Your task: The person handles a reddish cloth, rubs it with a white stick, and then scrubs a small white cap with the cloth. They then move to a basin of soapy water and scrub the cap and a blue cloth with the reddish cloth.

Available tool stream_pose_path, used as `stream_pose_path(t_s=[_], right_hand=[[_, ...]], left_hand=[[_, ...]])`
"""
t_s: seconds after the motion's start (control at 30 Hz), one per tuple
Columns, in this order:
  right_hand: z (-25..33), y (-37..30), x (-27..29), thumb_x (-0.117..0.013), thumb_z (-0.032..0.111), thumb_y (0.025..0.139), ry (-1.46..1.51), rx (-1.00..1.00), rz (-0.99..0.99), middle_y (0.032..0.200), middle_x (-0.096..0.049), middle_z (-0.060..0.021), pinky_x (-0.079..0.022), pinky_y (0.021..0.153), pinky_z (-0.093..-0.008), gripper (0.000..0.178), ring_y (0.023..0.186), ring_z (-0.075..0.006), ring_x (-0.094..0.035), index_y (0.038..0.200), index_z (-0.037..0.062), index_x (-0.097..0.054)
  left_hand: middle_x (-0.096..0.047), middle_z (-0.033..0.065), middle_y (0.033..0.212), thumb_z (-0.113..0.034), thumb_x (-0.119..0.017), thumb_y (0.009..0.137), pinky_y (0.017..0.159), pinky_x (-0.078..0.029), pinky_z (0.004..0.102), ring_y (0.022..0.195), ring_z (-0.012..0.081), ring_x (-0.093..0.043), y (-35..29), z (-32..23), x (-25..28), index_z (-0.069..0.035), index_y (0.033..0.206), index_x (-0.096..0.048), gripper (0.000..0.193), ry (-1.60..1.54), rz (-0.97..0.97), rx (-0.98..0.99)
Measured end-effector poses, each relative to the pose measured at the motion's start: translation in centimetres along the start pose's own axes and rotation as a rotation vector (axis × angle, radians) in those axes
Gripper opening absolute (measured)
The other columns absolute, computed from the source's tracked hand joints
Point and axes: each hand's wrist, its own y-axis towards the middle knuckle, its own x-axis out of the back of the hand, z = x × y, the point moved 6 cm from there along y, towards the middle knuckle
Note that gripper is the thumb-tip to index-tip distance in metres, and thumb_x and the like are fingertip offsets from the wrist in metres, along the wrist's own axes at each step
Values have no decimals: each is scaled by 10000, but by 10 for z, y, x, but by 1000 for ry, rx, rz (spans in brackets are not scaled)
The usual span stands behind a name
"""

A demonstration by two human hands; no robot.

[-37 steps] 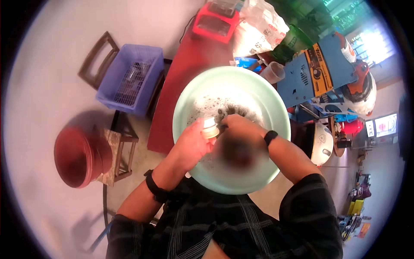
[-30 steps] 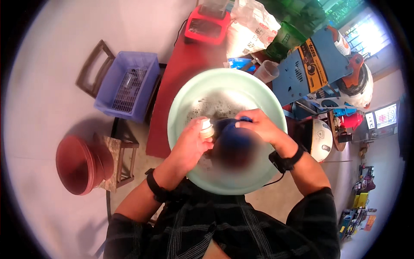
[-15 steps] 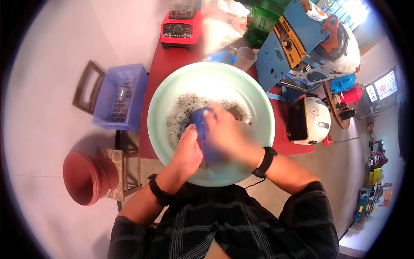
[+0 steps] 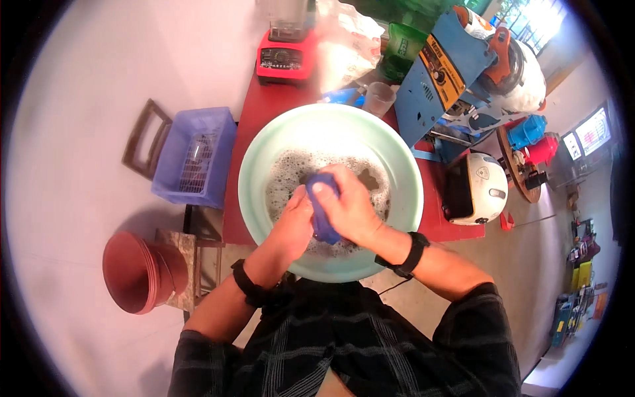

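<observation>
A bunched blue cloth [image 4: 323, 221] is pressed between my two hands, over the middle of a large pale green basin [image 4: 410, 192]. My right hand [image 4: 354, 208] grips it from the right, with the thumb lying across its top. On its left side, my left hand [image 4: 292, 228] is closed against the cloth, and its fingertips are partly hidden behind the bundle. Below the hands lies foamy, greyish soapy water [image 4: 284, 175], with suds around much of its surface. Both wrists wear black straps.
The basin stands on a red table [image 4: 254, 109]. Behind it are a red blender base [image 4: 286, 59], a clear plastic cup [image 4: 379, 99] and a blue machine [image 4: 430, 76]. A white helmet [image 4: 486, 188] sits at right. Left are a blue crate [image 4: 221, 152] and reddish buckets [image 4: 129, 271].
My right hand has drawn tighter around the cloth, thumb now on top, and its blur is gone. Less of the cloth shows below. The whole view has shifted slightly.
</observation>
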Motion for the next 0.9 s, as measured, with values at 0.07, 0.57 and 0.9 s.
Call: stream_pose_path(t_s=[0.07, 0.57, 0.9], right_hand=[[-11, 1, -4, -560, 217, 960, -102, 0, 30, 895, -624, -154, -506, 797, -353, 217, 876, -179, -608, 1029, 14, -590], [11, 10, 25, -626, 197, 928, 309, -75, 205, 961, -673, -73, -517, 807, -332, 223, 896, -169, -638, 1060, 18, -635], [-55, -6, -13, -562, 160, 948, 373, -371, 126, 846, -638, -92, -499, 703, -334, 144, 770, -208, -614, 1001, 39, -619]], left_hand=[[-562, 80, 1183, -218, -399, 1039, 917, -485, 322, 1072, 162, -571, -2, 7, 4, -53, 1303, -429, 313, -5, -24, 38], [-582, 114, 994, -106, -788, 716, 851, -464, 366, 999, 236, -557, -1, -30, 4, -43, 1069, -551, 430, 759, 39, -344], [-512, 197, 949, -47, -658, 631, 815, -422, 454, 931, 400, -490, -1, -32, -6, -6, 1025, -514, 421, 1047, 48, -366]])
